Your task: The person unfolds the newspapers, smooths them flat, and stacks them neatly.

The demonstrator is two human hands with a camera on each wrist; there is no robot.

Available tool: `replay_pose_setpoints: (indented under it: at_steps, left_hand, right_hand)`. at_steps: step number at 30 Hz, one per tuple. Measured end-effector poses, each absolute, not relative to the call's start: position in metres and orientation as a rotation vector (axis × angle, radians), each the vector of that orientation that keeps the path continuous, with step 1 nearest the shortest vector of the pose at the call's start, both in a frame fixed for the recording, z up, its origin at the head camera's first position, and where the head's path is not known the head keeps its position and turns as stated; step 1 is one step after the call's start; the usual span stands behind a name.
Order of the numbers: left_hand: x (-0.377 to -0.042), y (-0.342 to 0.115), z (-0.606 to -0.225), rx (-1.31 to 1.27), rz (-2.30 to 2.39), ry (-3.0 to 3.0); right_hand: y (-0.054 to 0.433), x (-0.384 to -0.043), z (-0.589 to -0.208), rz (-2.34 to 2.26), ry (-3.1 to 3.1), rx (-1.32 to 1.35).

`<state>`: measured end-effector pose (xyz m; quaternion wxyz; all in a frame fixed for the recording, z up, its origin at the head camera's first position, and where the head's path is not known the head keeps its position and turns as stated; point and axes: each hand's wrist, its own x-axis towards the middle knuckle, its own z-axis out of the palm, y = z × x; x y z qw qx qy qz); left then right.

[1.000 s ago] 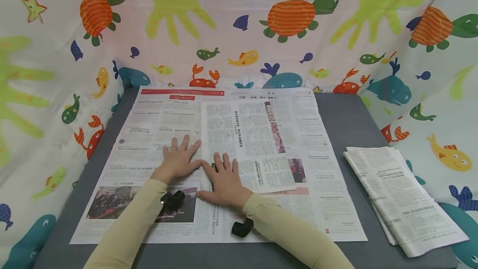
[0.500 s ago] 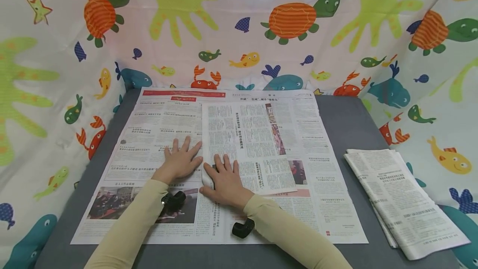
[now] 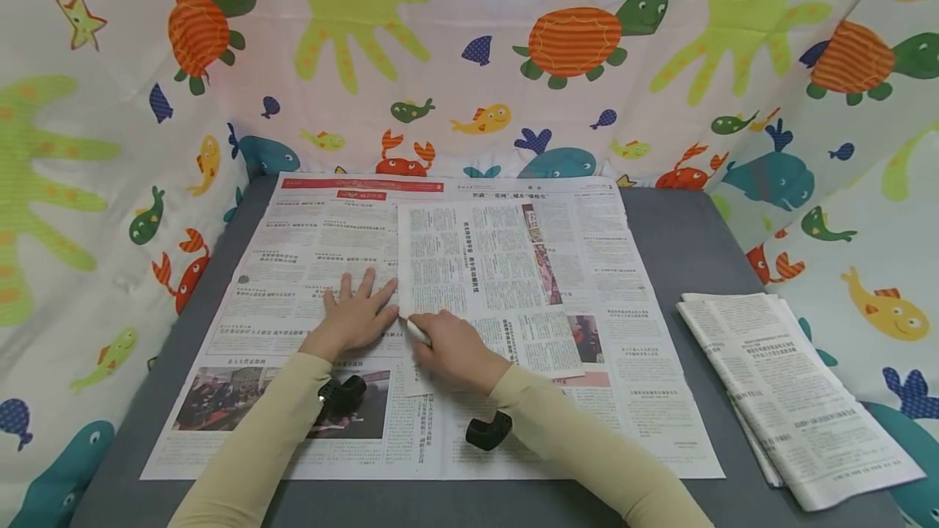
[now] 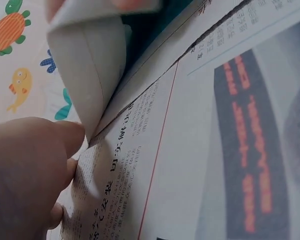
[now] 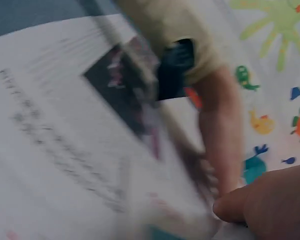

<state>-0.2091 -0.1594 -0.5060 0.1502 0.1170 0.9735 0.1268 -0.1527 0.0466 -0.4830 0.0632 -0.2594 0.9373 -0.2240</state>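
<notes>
A large newspaper sheet (image 3: 609, 422) is spread out, with a smaller folded newspaper (image 3: 440, 259) lying on its middle. My left hand (image 3: 348, 323) presses flat on the large sheet, fingers spread, its thumb right at the smaller paper's left edge. My right hand (image 3: 458, 349) pinches that paper near its lower left, where a bit of the edge is raised. The left wrist view shows the lifted paper fold (image 4: 87, 65) standing up beside the left thumb (image 4: 65, 137), with right fingertips blurred at the top. In the right wrist view the right thumb (image 5: 235, 205) points toward the left hand.
A folded stack of newspapers (image 3: 792, 389) lies at the right on the grey table (image 3: 667, 243). A curtain (image 3: 455, 23) printed with sea animals hangs behind and at both sides. Black wrist cameras (image 3: 487, 430) sit by the sleeves.
The right hand was flat with spread fingers; now its fingers have drawn in and lift the folded newspaper's lower left edge. The left hand has stayed in place.
</notes>
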Motion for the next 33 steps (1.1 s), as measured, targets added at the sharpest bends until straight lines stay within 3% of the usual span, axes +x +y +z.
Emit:
replay_pose_setpoints:
  at_steps: [14, 24, 33]
  left_hand:
    - [-0.207, -0.158, -0.508, 0.335, 0.329, 2.862]
    - [-0.207, -0.158, -0.509, 0.341, 0.330, 2.857]
    - [-0.207, -0.159, -0.513, 0.364, 0.348, 2.872]
  right_hand:
    - [0.100, -0.177, -0.419, -1.038, 2.688, -0.460]
    - [0.186, -0.188, -0.379, -0.932, 2.761, -0.338]
    - [0.263, -0.191, -0.375, -0.920, 2.752, -0.056]
